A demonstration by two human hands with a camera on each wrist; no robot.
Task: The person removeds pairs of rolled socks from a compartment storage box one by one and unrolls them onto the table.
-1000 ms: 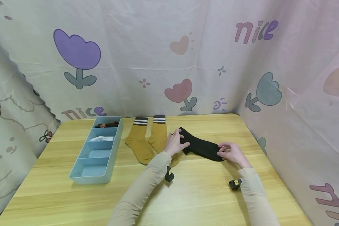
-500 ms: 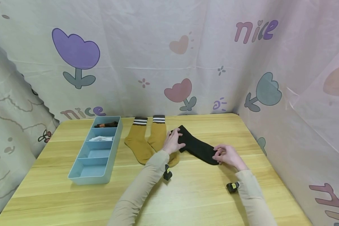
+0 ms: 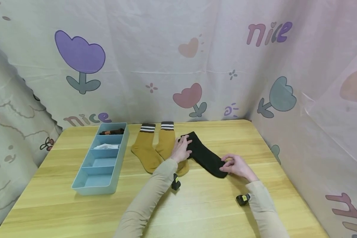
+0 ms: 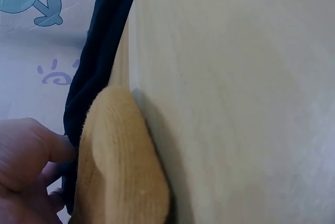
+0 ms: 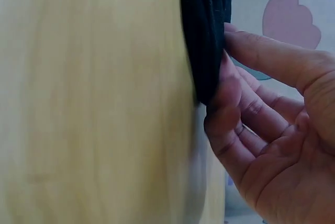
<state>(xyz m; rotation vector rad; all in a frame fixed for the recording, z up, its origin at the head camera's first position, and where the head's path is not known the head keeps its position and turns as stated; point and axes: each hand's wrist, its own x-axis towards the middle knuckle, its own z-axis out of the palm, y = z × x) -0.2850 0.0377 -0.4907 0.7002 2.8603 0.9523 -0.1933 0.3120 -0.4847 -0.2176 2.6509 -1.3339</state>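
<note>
A black sock (image 3: 206, 155) lies slantwise on the table, cuff towards the back and toe towards the front right. My left hand (image 3: 180, 149) rests on its cuff with the fingers spread; in the left wrist view the thumb (image 4: 60, 148) touches the dark cloth. At the toe end, my right hand (image 3: 237, 166) pinches the edge of the black sock, thumb on one side and curled fingers on the other in the right wrist view. Two mustard socks (image 3: 146, 148) with striped cuffs lie side by side to the left, one partly hidden under my left hand and forearm.
A light blue divided box (image 3: 114, 177) stands at the left. Its back compartment holds a dark brown item (image 3: 116, 131) with orange bits, the one before it a white cloth-like item (image 3: 107, 146). A printed curtain (image 3: 142, 59) hangs behind the wooden table (image 3: 208, 211).
The black sock's toe has swung towards the front and left with my right hand, so the sock slants more steeply. My left hand has shifted slightly left and stayed at the cuff.
</note>
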